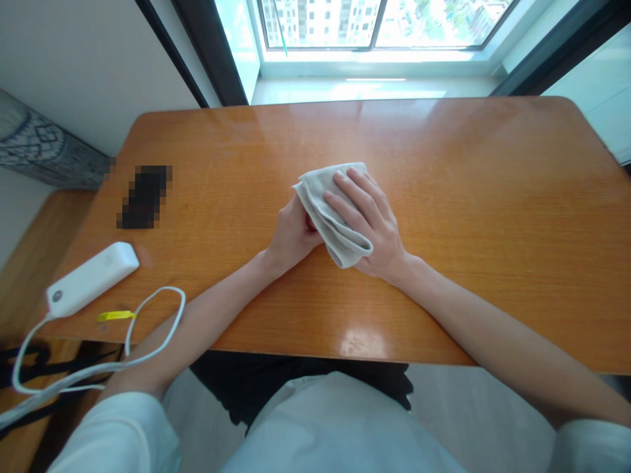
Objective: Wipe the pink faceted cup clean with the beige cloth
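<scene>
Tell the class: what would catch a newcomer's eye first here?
Mid-table, the left hand and right hand clasp a folded grey cloth on the orange wooden table. At the table's left edge lies a white power strip with its looping cable.

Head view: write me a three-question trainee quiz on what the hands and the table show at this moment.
1. True or false: both the left hand and the right hand are on the folded cloth.
2. Which lies nearest the table's left edge? A) white power strip B) a mug C) a book
3. What colour is the small tag by the white cable?

Key: 1 true; the right hand's fingers lie over the top and the left hand grips it from the side. 2 A. 3 yellow.
</scene>
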The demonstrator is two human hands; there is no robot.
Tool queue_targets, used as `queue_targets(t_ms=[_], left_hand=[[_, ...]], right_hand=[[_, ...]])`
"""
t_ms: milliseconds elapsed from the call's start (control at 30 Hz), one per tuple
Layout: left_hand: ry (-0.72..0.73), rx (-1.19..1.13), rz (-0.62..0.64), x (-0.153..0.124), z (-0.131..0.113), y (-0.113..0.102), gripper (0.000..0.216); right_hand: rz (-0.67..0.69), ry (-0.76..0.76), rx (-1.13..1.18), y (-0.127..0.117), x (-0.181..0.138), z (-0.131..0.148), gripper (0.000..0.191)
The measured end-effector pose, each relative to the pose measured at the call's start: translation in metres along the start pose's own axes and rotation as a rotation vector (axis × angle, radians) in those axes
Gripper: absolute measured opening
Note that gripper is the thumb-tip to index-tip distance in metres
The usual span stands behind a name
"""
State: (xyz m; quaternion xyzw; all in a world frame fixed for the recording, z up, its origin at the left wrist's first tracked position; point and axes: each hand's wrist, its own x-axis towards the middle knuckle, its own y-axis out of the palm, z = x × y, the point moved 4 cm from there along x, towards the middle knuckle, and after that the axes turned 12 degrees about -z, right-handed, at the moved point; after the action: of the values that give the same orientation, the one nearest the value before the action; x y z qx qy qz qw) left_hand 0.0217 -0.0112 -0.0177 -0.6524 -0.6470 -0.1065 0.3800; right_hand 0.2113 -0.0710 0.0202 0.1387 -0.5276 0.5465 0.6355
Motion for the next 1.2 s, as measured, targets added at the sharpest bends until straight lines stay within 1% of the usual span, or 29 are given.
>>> queue_targets(t_ms=[67, 167, 300, 400, 467, 600, 667, 700, 767, 900, 967, 1033, 1100, 1200], left_hand=[[0.013, -0.008, -0.012, 0.001, -0.001, 0.000, 0.064], [0.034, -0.004, -0.018, 0.004, -0.009, -0.001, 0.073], [0.077, 0.000, 0.013, 0.008, -0.017, -0.002, 0.075], [0.086, -0.014, 0.025, 0.008, -0.015, -0.002, 0.076], [0.086, -0.016, 0.025, 0.007, -0.011, -0.001, 0.077], [0.075, -0.048, 0.018, 0.003, 0.003, 0.001, 0.088], [0.053, -0.066, 0.032, 0.002, 0.008, 0.003, 0.088], [0.040, -0.069, 0.039, 0.001, 0.009, 0.003, 0.086], [0.019, -0.061, 0.036, 0.003, 0.005, 0.003, 0.082], [0.064, -0.040, 0.023, 0.008, -0.011, 0.000, 0.077], [0.084, -0.044, 0.020, 0.009, -0.014, 0.000, 0.075], [0.074, -0.053, 0.002, 0.007, -0.010, 0.000, 0.075], [0.048, -0.051, -0.008, 0.005, -0.003, 0.000, 0.068], [0.023, -0.033, 0.007, 0.003, 0.004, 0.002, 0.057]], right_hand=[[-0.027, -0.012, 0.017, 0.000, 0.001, -0.002, 0.065], [-0.112, 0.059, 0.117, 0.000, 0.004, -0.018, 0.058], [-0.125, 0.188, 0.151, 0.005, 0.003, -0.042, 0.045], [-0.137, 0.263, 0.141, 0.006, 0.000, -0.049, 0.044], [-0.139, 0.231, 0.129, 0.005, -0.001, -0.043, 0.047], [-0.087, 0.042, 0.030, 0.002, 0.000, -0.016, 0.064], [-0.053, -0.029, 0.001, 0.002, 0.000, -0.007, 0.067], [-0.049, -0.041, 0.004, 0.001, 0.001, -0.006, 0.066], [-0.057, 0.002, 0.040, 0.001, 0.003, -0.011, 0.062], [-0.103, 0.148, 0.111, 0.002, 0.003, -0.034, 0.052], [-0.115, 0.160, 0.081, 0.002, 0.002, -0.037, 0.052], [-0.107, 0.120, 0.038, 0.002, 0.000, -0.029, 0.057], [-0.069, 0.043, 0.003, 0.002, -0.002, -0.016, 0.065], [-0.036, -0.033, -0.021, 0.003, -0.002, -0.003, 0.065]])
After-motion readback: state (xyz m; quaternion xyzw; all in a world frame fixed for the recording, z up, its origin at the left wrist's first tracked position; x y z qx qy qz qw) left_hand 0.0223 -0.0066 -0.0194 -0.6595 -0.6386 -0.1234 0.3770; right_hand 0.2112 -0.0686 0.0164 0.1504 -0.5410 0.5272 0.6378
